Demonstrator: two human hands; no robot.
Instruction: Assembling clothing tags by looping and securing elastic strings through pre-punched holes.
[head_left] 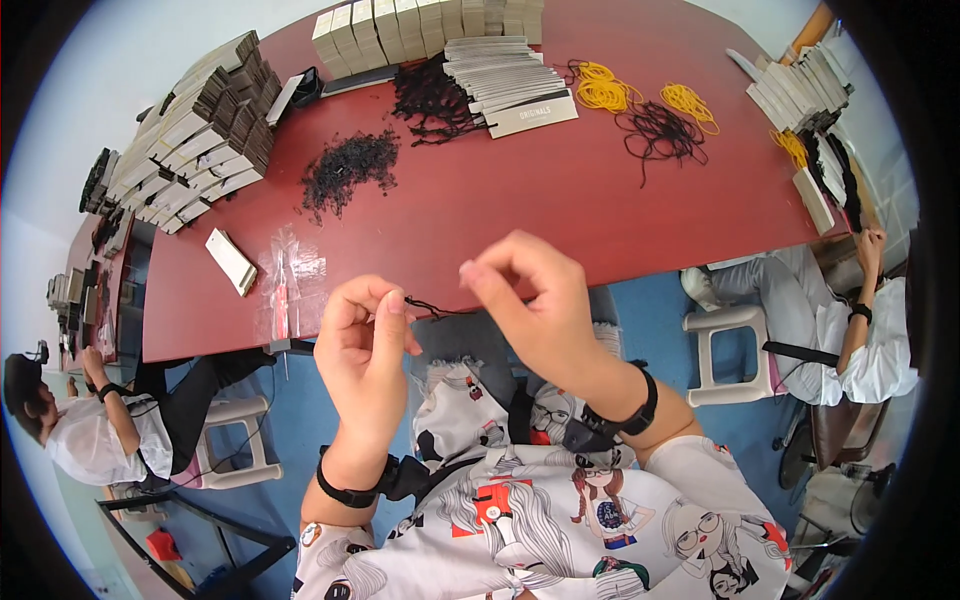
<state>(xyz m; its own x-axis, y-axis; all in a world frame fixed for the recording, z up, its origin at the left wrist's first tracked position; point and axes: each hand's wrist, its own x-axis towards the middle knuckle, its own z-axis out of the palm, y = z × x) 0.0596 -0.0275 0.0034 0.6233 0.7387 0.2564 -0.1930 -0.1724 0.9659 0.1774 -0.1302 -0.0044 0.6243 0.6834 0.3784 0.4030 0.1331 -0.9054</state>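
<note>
Close to the table's near edge, my left hand (365, 345) pinches a thin black cord (428, 307) between thumb and forefinger. The cord runs a short way to the right, toward the underside of my right hand (535, 295). That hand is raised slightly higher, its thumb and forefinger pressed together and the other fingers curled. Whether it grips the cord's far end or something else is hidden. Beyond my hands, a heap of small black loops or fasteners (350, 172) lies on the red table (450, 215).
Stacked tags (200, 140) rise at the far left. A fanned row of white tags (510, 85) with black cords lies at the back, near yellow cords (605, 88) and loose black cords (662, 132). A plastic bag (285, 285) lies front left. Other people sit on both sides.
</note>
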